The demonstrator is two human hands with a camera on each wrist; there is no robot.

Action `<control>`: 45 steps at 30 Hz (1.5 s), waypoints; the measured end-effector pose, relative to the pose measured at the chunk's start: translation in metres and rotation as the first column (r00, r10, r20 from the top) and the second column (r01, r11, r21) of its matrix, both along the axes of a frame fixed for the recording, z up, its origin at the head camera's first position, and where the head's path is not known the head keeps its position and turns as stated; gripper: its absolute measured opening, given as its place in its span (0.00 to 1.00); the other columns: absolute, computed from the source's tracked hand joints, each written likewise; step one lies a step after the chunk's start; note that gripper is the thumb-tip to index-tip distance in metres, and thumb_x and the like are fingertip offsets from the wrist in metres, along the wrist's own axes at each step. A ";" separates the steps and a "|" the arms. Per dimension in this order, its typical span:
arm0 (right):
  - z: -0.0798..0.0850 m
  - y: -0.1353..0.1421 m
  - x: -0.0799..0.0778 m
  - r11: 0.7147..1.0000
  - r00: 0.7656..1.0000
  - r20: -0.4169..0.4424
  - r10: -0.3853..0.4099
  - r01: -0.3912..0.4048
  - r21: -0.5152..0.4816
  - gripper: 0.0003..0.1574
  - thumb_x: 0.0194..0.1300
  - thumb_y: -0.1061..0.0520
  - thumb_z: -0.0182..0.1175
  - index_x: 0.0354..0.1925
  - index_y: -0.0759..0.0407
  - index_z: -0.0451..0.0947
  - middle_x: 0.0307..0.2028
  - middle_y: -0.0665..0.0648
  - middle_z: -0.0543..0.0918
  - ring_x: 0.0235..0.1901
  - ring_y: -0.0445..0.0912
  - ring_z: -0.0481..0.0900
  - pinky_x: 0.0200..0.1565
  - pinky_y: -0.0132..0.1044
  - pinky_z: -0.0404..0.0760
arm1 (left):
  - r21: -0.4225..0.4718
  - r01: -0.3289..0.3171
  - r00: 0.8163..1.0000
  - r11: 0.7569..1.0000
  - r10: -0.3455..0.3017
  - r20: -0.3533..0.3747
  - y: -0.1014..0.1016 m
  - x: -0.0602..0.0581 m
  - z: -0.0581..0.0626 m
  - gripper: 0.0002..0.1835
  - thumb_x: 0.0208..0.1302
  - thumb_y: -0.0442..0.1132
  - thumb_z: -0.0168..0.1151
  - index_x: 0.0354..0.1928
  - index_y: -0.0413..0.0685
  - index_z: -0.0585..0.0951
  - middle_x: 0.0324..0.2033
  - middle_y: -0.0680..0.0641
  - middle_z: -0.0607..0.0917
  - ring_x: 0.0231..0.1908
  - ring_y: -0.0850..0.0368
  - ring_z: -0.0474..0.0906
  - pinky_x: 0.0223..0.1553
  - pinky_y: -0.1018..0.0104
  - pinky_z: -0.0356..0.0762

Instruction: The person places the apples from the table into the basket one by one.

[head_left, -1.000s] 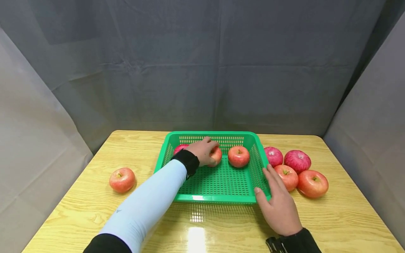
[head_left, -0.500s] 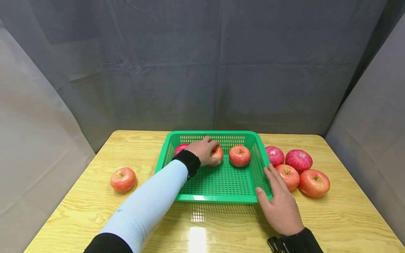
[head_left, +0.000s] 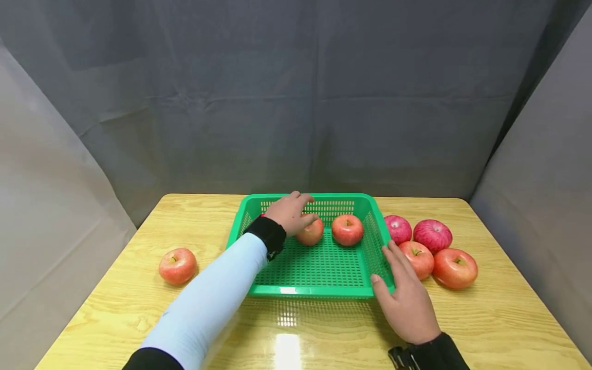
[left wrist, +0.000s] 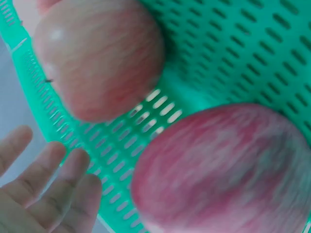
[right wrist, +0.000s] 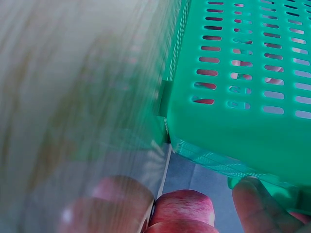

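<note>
My left hand hovers over the back left of a green perforated basket, fingers extended. Just below it sits a red apple, partly covered by the thumb in the head view. Beside that apple, a second red apple rests in the basket. In the left wrist view, the fingers stand apart from a pale red apple and a darker pink apple; the pink one is mostly hidden from the head camera. My right hand rests along the basket's right front corner, fingers straight, thumb at the rim.
Right of the basket, two pink apples and two red apples cluster on the wooden table. Another red apple lies alone on the left. A grey cloth hangs behind the table.
My left hand has let go of the apple in the basket, its fingers spreading as it lifts slightly up and left. The right hand keeps its place at the basket.
</note>
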State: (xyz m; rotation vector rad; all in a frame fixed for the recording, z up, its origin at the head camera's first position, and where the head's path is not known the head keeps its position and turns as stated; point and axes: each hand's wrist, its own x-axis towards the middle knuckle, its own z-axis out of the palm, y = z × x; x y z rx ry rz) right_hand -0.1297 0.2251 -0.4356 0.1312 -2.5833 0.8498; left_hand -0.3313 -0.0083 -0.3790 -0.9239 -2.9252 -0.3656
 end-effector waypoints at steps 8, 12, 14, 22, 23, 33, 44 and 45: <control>0.001 -0.002 -0.001 1.000 1.000 0.015 -0.003 0.003 0.002 0.39 0.69 0.45 0.53 0.70 0.60 0.56 0.71 0.56 0.53 0.66 0.53 0.54 0.53 0.65 0.68 | -0.006 0.007 1.000 1.000 -0.007 -0.023 -0.010 0.015 0.011 0.26 0.66 0.56 0.53 0.63 0.57 0.70 0.55 0.49 0.76 0.48 0.52 0.74 0.45 0.52 0.77; 0.001 -0.001 -0.001 1.000 1.000 0.026 -0.006 0.006 -0.003 0.39 0.69 0.44 0.52 0.70 0.60 0.55 0.72 0.56 0.53 0.65 0.54 0.54 0.53 0.66 0.67 | -0.051 0.019 0.999 0.999 -0.021 -0.037 -0.017 0.022 0.017 0.26 0.66 0.55 0.53 0.63 0.56 0.70 0.55 0.50 0.76 0.49 0.53 0.73 0.45 0.53 0.77; 0.001 0.000 -0.002 1.000 1.000 0.027 -0.007 0.007 -0.004 0.39 0.69 0.44 0.52 0.70 0.60 0.55 0.72 0.56 0.52 0.65 0.54 0.54 0.53 0.66 0.67 | -0.083 0.020 0.999 0.996 -0.023 -0.043 -0.022 0.026 0.020 0.26 0.66 0.56 0.53 0.63 0.57 0.70 0.55 0.50 0.76 0.50 0.54 0.73 0.45 0.54 0.77; 0.000 0.001 -0.002 1.000 1.000 0.021 -0.009 0.009 -0.001 0.39 0.69 0.45 0.52 0.70 0.60 0.55 0.71 0.56 0.53 0.65 0.54 0.54 0.52 0.67 0.67 | -0.135 0.014 0.992 0.991 -0.031 -0.126 -0.045 0.045 0.036 0.26 0.65 0.59 0.54 0.61 0.58 0.72 0.51 0.52 0.79 0.45 0.57 0.75 0.40 0.57 0.79; 0.000 0.000 -0.002 1.000 1.000 0.021 -0.008 0.008 -0.001 0.39 0.69 0.45 0.52 0.70 0.60 0.55 0.72 0.56 0.52 0.65 0.54 0.54 0.52 0.67 0.67 | -0.139 0.014 0.989 0.990 -0.034 -0.142 -0.049 0.047 0.037 0.25 0.65 0.59 0.54 0.61 0.58 0.73 0.50 0.52 0.79 0.45 0.57 0.75 0.40 0.57 0.79; 0.000 -0.001 -0.002 1.000 1.000 0.015 -0.009 0.009 -0.005 0.39 0.69 0.45 0.53 0.70 0.61 0.56 0.71 0.56 0.53 0.66 0.53 0.53 0.53 0.66 0.67 | -0.096 0.001 0.985 0.995 -0.017 -0.172 -0.093 0.062 0.051 0.25 0.62 0.55 0.57 0.59 0.54 0.74 0.51 0.49 0.79 0.47 0.54 0.74 0.38 0.51 0.80; 0.000 0.000 -0.002 1.000 1.000 0.021 -0.006 0.006 -0.004 0.39 0.69 0.45 0.52 0.71 0.60 0.55 0.72 0.56 0.52 0.66 0.54 0.54 0.52 0.67 0.67 | -0.069 -0.078 0.985 0.995 0.067 -0.156 -0.157 0.077 0.038 0.27 0.62 0.56 0.59 0.60 0.52 0.73 0.50 0.46 0.79 0.47 0.51 0.74 0.40 0.48 0.80; 0.000 0.000 -0.002 1.000 1.000 0.020 -0.005 0.005 -0.006 0.39 0.69 0.45 0.52 0.71 0.60 0.55 0.72 0.56 0.53 0.66 0.54 0.54 0.52 0.67 0.66 | -0.068 -0.084 0.985 0.994 0.072 -0.157 -0.163 0.078 0.035 0.26 0.62 0.55 0.59 0.59 0.52 0.74 0.50 0.46 0.79 0.47 0.51 0.75 0.40 0.47 0.80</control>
